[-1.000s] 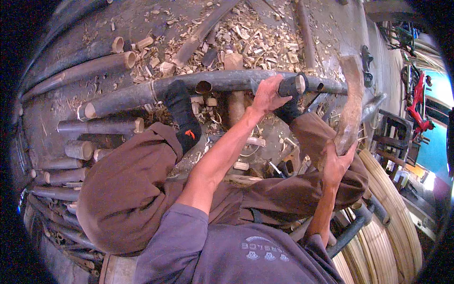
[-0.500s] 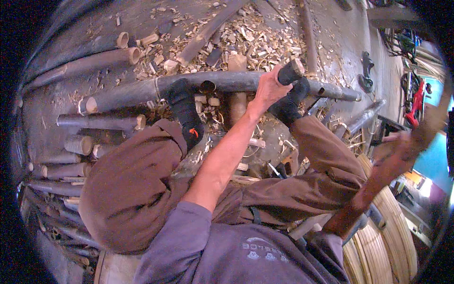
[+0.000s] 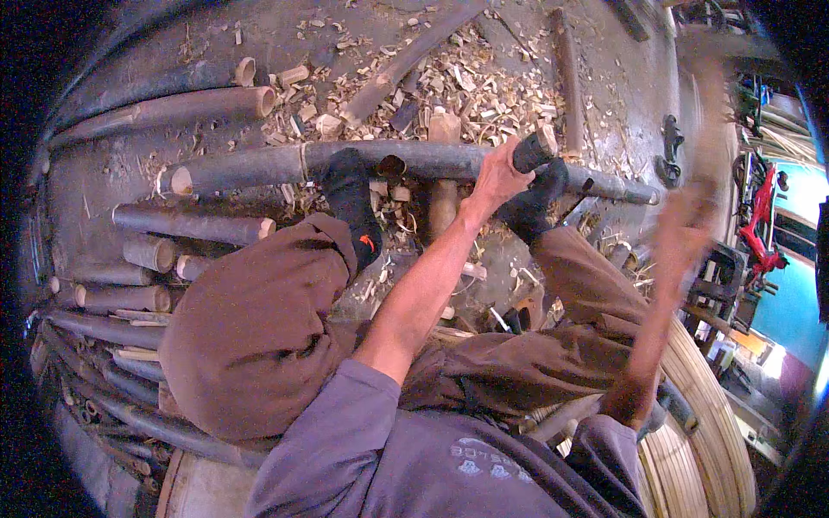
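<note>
A long dark bamboo pole (image 3: 259,164) lies across in front of me, with square-looking holes cut in its upper side. My left hand (image 3: 497,181) is wrapped round a thick chisel handle (image 3: 532,150), black-wrapped with a pale wooden top, held over the pole's right part. Its blade is hidden. Raised at the right, my right hand (image 3: 688,226) is closed round a wooden mallet (image 3: 711,112). Motion smears that tool, so its head's shape cannot be made out. My feet in dark footwear (image 3: 350,194) press against the pole on either side of a hole.
Wood chips (image 3: 484,86) cover the floor beyond the pole. Cut bamboo lengths (image 3: 194,226) lie stacked at the left. A wooden block (image 3: 444,129) sits beneath the pole. Bundled pale strips (image 3: 704,432) curve beside my right side. A red object (image 3: 760,220) stands at the far right.
My right hand has swung up and inward with the mallet, from the far right. My left hand keeps its hold on the chisel handle. The whole view has shifted slightly.
</note>
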`<state>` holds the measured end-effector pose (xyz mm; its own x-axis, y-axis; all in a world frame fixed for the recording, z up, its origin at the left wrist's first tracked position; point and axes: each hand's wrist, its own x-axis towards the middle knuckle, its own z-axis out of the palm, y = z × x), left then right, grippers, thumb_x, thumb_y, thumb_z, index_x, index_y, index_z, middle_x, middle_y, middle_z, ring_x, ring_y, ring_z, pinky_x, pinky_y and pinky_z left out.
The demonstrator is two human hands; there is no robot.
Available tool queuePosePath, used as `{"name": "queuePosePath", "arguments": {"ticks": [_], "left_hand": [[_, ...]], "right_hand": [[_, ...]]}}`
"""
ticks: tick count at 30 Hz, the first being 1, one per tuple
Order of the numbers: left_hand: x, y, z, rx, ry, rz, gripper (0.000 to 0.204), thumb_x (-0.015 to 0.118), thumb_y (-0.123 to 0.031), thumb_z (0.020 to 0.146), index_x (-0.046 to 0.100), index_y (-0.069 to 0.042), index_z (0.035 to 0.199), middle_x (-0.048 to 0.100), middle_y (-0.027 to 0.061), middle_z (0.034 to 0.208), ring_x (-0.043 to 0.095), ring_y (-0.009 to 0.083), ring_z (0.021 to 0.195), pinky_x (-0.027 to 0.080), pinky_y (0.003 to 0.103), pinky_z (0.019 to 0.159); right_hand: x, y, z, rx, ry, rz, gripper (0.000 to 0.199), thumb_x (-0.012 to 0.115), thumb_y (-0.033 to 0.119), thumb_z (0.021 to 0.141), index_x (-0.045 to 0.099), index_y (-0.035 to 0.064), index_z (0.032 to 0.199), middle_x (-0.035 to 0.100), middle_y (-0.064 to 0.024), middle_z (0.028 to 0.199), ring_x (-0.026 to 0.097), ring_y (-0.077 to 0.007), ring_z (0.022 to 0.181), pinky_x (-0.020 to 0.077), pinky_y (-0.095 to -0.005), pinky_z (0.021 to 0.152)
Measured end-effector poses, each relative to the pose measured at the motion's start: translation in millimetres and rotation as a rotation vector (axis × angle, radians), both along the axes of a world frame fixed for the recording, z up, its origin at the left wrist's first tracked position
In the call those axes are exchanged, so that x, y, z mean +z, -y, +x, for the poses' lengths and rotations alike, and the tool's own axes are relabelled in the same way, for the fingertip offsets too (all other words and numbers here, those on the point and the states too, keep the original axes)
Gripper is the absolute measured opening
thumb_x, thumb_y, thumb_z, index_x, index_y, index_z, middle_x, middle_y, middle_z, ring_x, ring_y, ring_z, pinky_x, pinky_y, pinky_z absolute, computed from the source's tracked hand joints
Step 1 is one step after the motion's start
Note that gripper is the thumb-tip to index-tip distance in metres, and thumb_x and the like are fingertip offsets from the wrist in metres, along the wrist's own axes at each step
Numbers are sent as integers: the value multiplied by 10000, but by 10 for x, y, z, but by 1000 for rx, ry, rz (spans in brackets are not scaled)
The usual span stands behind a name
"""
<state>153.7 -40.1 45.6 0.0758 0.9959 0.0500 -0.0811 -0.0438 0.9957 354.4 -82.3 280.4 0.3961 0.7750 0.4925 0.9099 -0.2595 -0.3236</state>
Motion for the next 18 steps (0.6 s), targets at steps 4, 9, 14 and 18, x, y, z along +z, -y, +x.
{"name": "queuePosePath", "arguments": {"ticks": [4, 9, 14, 18], "left_hand": [[62, -5, 63, 32, -16, 40, 437, 753, -88, 649, 525, -29, 1017, 597, 217, 861, 593, 421, 859, 471, 446, 710], [5, -6, 43, 27, -25, 30, 428, 744, -76, 649, 531, -31, 1017, 596, 222, 864, 591, 422, 867, 476, 441, 730], [10, -23, 2, 71, -41, 79, 426, 755, -90, 631, 541, -34, 994, 608, 207, 841, 597, 422, 857, 484, 443, 725], [4, 13, 108, 103, -63, 71, 401, 753, -103, 633, 536, -36, 964, 607, 202, 862, 587, 423, 860, 482, 455, 731]], "right_hand": [[1006, -59, 357, -17, 191, 327, 397, 655, 196, 844, 541, 17, 1179, 650, -180, 1021, 613, -283, 916, 501, -363, 774], [-414, 307, -854, 91, 63, -418, 481, 621, 210, 864, 484, 14, 1280, 648, -187, 1054, 599, -359, 968, 484, -409, 853], [-239, 206, -276, 37, 190, -187, 370, 602, 227, 874, 551, 19, 1176, 657, -149, 932, 619, -317, 859, 492, -398, 813], [903, 2, 715, -121, 414, 216, 262, 543, 207, 901, 607, -1, 1046, 639, -135, 919, 615, -237, 800, 502, -344, 743]]}}
